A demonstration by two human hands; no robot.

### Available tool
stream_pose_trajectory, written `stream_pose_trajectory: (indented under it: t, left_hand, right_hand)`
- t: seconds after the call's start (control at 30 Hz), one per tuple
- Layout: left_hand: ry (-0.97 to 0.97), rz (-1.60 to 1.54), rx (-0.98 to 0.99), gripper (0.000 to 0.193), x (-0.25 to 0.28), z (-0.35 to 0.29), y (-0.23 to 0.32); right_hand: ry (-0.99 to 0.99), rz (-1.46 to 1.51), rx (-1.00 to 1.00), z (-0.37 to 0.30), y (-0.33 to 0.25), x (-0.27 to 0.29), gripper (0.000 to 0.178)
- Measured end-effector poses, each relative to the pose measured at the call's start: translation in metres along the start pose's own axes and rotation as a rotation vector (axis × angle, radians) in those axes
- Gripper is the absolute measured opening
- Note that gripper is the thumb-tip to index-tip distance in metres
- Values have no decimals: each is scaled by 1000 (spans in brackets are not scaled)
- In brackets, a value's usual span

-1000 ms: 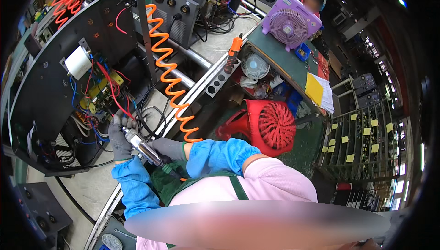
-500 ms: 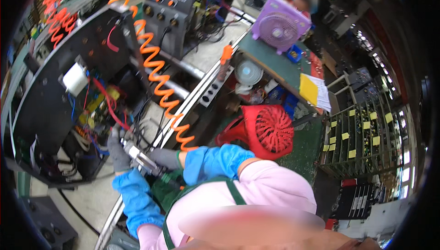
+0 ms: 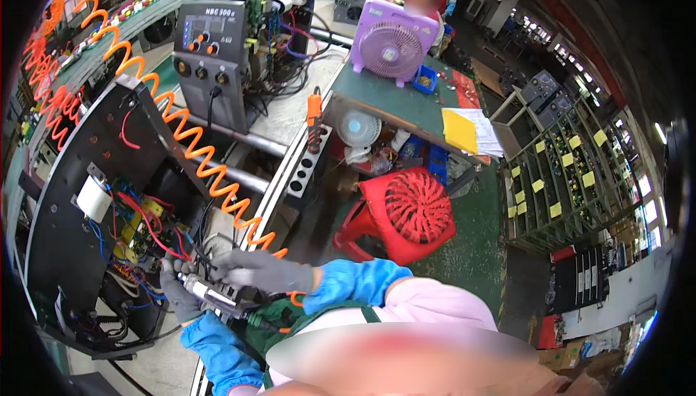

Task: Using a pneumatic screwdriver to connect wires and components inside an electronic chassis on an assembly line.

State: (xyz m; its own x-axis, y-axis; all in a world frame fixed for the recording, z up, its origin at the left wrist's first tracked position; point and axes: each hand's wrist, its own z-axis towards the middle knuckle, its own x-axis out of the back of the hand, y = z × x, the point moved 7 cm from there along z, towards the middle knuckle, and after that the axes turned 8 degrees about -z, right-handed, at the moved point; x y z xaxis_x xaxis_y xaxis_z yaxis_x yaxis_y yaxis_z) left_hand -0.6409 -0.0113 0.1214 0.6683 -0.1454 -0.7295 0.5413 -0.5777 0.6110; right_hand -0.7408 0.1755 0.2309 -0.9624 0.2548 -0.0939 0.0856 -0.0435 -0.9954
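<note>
My left hand [image 3: 179, 292], in a grey glove, is closed around the front part of a silver cylindrical power screwdriver [image 3: 214, 296], beside the opened machine housing [image 3: 61, 229]. Just above the tool, my gloved right hand [image 3: 264, 271] reaches left with its fingers bent together among black cables [image 3: 206, 247]. What lies between those fingertips is hidden. Inside the dark housing are red wires [image 3: 148, 216], blue wires, circuit parts and a white cylinder [image 3: 94, 199]. The tool's tip is partly hidden by my left hand.
An orange coiled hose [image 3: 192, 142] hangs across the bench above my right hand. Ahead stands another grey machine [image 3: 210, 62] with knobs. To the right are a power strip [image 3: 301, 171], a red stool [image 3: 413, 215], a purple fan [image 3: 391, 44] and a parts rack [image 3: 565, 178]. Another person sits behind the fan.
My right hand has left the rear of the screwdriver and moved forward to the black cables. The left hand stays on the tool. The whole view has shifted as my head turned.
</note>
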Motion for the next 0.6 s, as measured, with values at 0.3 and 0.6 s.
stream_pose_trajectory:
  t: [0.3,0.6]
  left_hand:
    - [-47,-17,28,34,30,15,3]
    - [0,81,54,35,12,7,5]
  right_hand:
    - [581,-186,969,-221,-183,199,53]
    - [547,-426,549,-234,-151,173,8]
